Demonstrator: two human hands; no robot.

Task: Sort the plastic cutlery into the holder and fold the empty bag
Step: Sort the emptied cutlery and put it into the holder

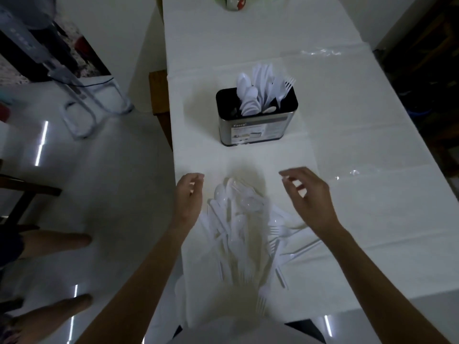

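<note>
A long table draped in a white cloth [372,135] is seen from above, with a glossy white tiled floor [104,184] to the left of it. On the cloth, a loose pile of white plastic spoons, forks and knives [238,234] is spread on the near side of the cutlery holder, towards the table's near edge. The oval metal cutlery holder with a black rim and a printed label [255,125] is stood upright mid-table. It is already partly filled: white spoons [244,94] are set at its left, knives in the middle and white forks [285,86] at its right, all handles down.

Both hands are held above the pile, nearer than the holder. The left hand [188,194] is raised over the pile's left edge and the right hand [308,199] over its right. The fingers of each are loosely curled and nothing is gripped by either.

Glints of clear plastic film [323,53] are caught to the right of the holder and beyond it. Whether this is the bag cannot be told. A grey metal-legged stand [82,100] is seen on the floor to the holder's left.
</note>
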